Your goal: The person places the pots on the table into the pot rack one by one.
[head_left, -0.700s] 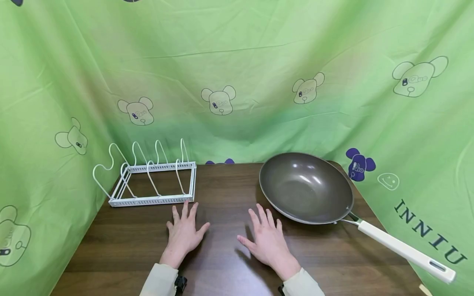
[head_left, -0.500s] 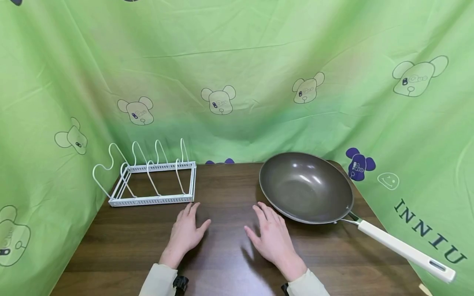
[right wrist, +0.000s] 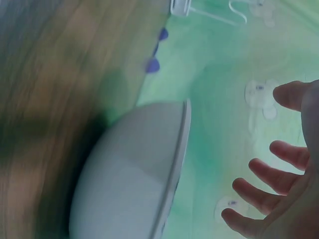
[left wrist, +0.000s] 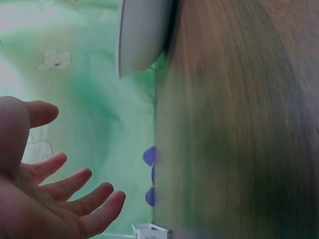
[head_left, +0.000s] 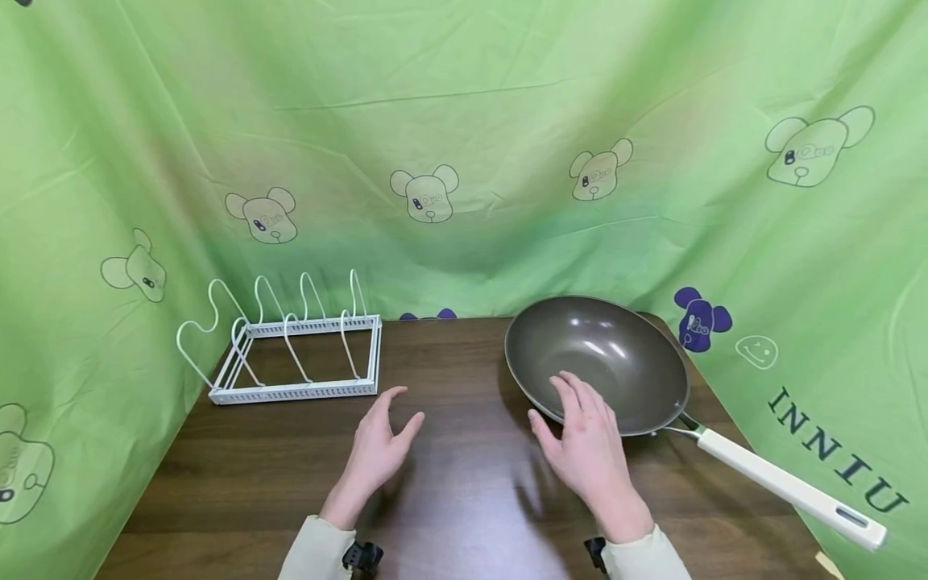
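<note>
A dark grey wok (head_left: pixel 616 346) with a long white handle (head_left: pixel 790 487) lies on the right of the table, its handle angled toward the near right. My right hand (head_left: pixel 590 447) hovers at its near rim, overlapping it in the head view, fingers loosely bent and holding nothing. In the right wrist view the wok's pale outer wall (right wrist: pixel 129 169) stands beside the spread fingers. My left hand (head_left: pixel 374 451) is in the air near the front right corner of a white wire rack (head_left: pixel 293 393), thumb apart from the fingers, nothing in it.
The brown wooden table (head_left: pixel 449 483) is enclosed on the back and sides by a green curtain (head_left: pixel 493 97) printed with bear heads. The rack's upright wire loops (head_left: pixel 293 346) rise at the table's far left. A small pale piece (head_left: pixel 829 565) shows at the lower right edge.
My right hand has moved right and forward, up to the wok's rim. My left hand has shifted slightly right and turned onto its side. The wok and rack stay in place.
</note>
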The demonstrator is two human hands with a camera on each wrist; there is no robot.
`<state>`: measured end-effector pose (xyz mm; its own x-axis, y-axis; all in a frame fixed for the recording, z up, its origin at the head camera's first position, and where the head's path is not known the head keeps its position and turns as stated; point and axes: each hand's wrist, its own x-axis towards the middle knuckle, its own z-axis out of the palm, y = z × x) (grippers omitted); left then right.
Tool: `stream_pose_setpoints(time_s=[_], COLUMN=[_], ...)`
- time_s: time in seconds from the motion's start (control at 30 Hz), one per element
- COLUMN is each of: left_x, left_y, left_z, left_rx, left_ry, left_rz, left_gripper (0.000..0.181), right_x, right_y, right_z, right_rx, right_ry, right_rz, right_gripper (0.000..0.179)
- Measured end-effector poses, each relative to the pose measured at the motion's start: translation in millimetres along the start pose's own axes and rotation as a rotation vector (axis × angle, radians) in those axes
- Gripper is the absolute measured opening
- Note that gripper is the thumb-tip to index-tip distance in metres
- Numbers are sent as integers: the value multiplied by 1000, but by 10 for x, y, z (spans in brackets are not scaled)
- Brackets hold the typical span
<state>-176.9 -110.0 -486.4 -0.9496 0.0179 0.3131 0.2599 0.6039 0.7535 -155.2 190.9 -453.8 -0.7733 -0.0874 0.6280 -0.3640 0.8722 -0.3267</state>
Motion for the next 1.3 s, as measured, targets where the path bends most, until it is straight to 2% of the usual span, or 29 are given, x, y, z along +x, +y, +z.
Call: stream_pose_setpoints(time_s=[0.3,0.43,0.6,0.83,1.0,1.3], left_x=[21,10,-7,-24,-23,-6], left_y=[100,150,170,183,216,234], left_z=[83,112,143,184,225,303], left_rx=[-184,-297,-381,-463,-590,-710], left_ry=[-36,-49,-58,-78,-115,-158], left_rz=[-39,-81,-124,-158,-227,-319], left_gripper=[50,49,48,51,54,55], right_x=[-33,-72,-137,-236,-321,-484], right_y=[279,402,565,799,970,1212], right_z=[-194,-293,-439,-661,-826,-1046], right_rx=[-33,-57,-119,-233,-293,-323], right_ry=[62,73,77,-34,-122,-205], right_rz=[58,97,154,325,427,518], right_gripper=[57,56,58,63,72,80])
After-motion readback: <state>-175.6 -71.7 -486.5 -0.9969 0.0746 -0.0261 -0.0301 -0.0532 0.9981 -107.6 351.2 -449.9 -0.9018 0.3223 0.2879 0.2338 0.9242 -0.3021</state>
